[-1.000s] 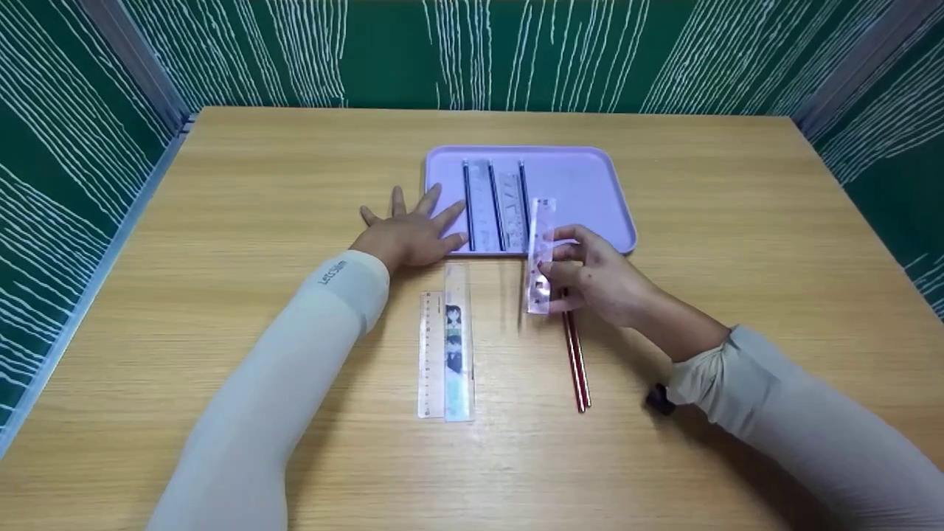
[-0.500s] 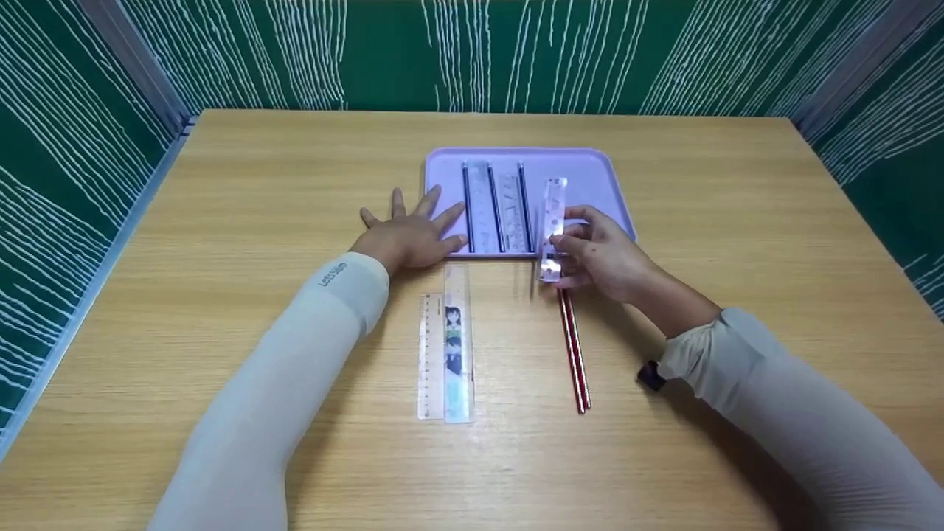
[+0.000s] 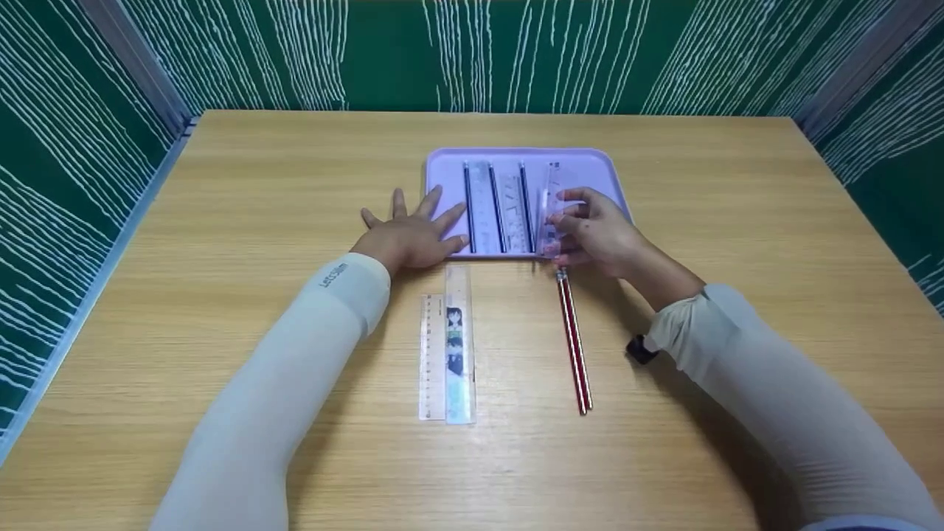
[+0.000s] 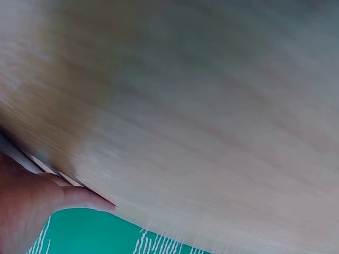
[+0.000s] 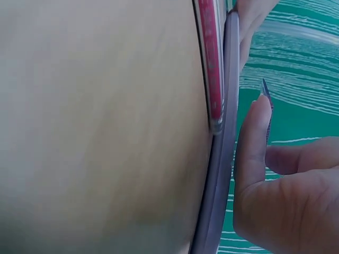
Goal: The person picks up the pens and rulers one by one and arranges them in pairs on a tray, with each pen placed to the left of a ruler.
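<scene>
My right hand (image 3: 601, 228) pinches a short clear ruler (image 3: 551, 184) with a pinkish pattern, over the front right part of the purple tray (image 3: 590, 168). Edge-on, that ruler (image 5: 268, 108) shows at the fingertips in the right wrist view. Several dark pencils (image 3: 526, 206) lie in the tray, with a longer clear ruler (image 3: 481, 206) and a shorter one (image 3: 511, 210) between them. Fingers spread, my left hand (image 3: 409, 234) rests at the tray's left edge, its thumb and a finger reaching over the rim.
Two red pencils (image 3: 574, 339) lie side by side before the tray. Left of them on the wooden table (image 3: 295, 442) are a plain clear ruler (image 3: 431, 358) and a longer ruler (image 3: 459, 346) with a cartoon print. A green wall (image 3: 391, 59) stands behind.
My right hand has moved away from me and slightly right, carrying the ruler from the tray's front edge to over the tray. The left hand has stayed put.
</scene>
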Motion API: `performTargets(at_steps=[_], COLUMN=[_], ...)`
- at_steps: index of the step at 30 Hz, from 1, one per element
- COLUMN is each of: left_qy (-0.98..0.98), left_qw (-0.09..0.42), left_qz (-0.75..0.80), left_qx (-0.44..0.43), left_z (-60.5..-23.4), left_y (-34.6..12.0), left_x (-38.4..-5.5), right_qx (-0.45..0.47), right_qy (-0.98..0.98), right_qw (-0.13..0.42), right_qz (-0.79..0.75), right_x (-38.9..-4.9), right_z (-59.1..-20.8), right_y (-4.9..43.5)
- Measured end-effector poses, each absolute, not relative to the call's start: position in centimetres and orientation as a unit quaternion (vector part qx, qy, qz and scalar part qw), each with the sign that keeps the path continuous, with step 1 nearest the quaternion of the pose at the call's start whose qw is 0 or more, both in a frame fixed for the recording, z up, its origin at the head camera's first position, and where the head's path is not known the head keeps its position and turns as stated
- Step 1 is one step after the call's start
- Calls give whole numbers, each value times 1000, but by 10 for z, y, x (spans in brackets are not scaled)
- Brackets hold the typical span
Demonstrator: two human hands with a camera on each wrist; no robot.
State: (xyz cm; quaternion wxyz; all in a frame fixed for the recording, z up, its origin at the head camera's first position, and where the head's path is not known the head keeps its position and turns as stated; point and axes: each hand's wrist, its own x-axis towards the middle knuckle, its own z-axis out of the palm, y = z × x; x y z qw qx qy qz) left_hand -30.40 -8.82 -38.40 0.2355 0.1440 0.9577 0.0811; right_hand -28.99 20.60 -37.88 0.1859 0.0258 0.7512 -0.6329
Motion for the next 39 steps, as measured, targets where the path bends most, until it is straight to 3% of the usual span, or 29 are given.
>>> performTargets(at_steps=[19,29,39], left_qy=[957,957,957], left_qw=[239,239,242], left_qz=[82,81,81], left_qx=[143,145,140], left_z=[-385,-384,-385], left_y=[-89,-88,-88], left_x=[-304,-304,-305], right_qx=[42,55,46], right_qy=[785,786,856], right_qw=[215,206,177], right_qz=[-580,-580,-484], right_x=[-319,-323,-322], right_z=[-374,-376,-375], right_y=[210,203,190])
